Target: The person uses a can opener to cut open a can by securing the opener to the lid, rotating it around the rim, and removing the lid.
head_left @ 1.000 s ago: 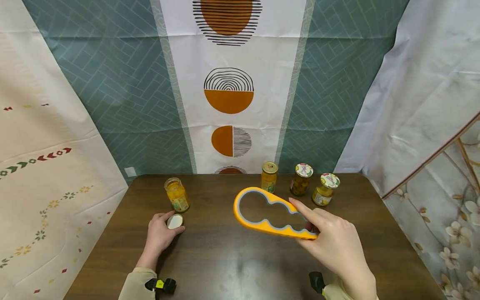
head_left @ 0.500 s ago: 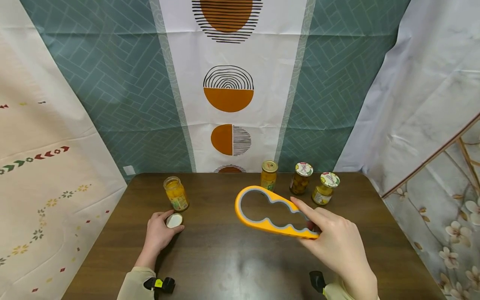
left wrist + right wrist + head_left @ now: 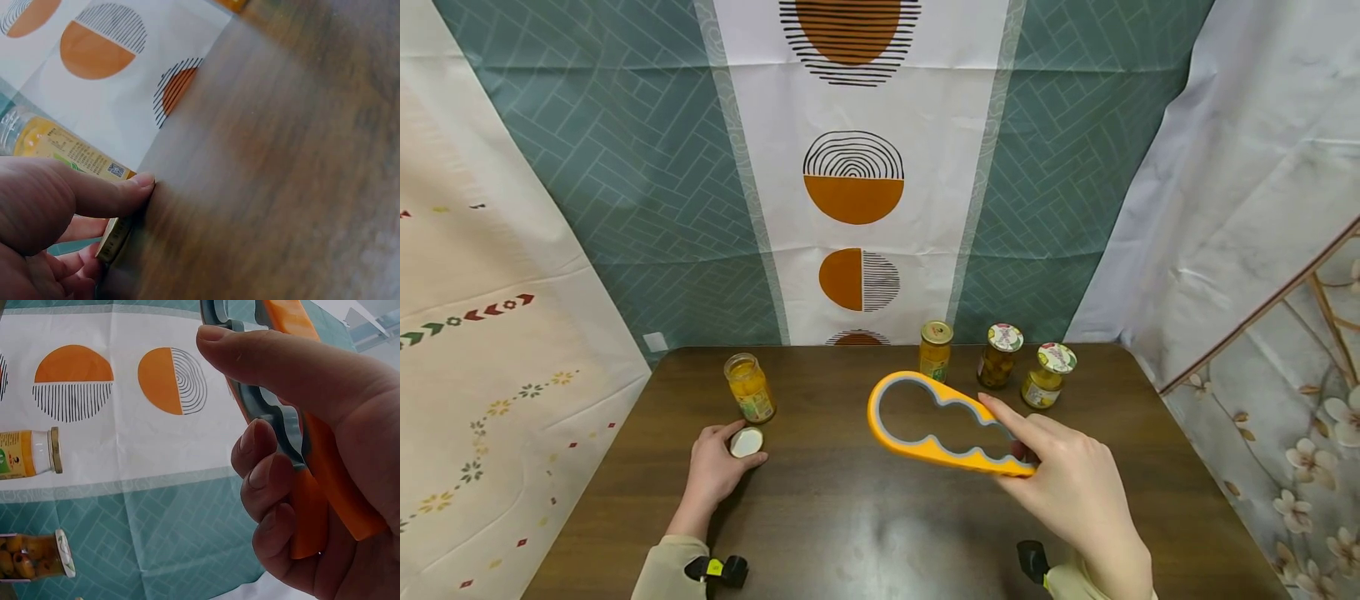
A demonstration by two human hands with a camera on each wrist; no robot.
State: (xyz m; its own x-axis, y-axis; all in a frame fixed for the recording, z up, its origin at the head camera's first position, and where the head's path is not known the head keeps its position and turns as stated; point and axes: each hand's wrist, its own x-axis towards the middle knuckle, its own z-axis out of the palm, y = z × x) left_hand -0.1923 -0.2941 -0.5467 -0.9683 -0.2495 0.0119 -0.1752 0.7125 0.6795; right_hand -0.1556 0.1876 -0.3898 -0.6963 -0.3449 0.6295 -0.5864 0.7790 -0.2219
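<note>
My left hand (image 3: 717, 467) holds a jar lid (image 3: 747, 442) at its rim, thumb on one side and fingers on the other. The lid lies at the table with its white inside facing up; in the left wrist view the gold edge of the lid (image 3: 114, 240) shows beneath the thumb. Just behind it stands a lidless glass jar (image 3: 750, 388) of yellow fruit. My right hand (image 3: 1071, 475) grips one end of an orange jar opener (image 3: 925, 450) with grey scalloped inner edges, raised above the table. In the right wrist view, curled fingers (image 3: 265, 478) wrap its handles.
Along the back right of the brown table (image 3: 850, 517) stand three lidded jars: a gold-lidded yellow jar (image 3: 935, 354), a dark olive-filled jar (image 3: 997, 358) and a squat green-yellow jar (image 3: 1047, 379). A patterned cloth (image 3: 662, 167) hangs directly behind the table.
</note>
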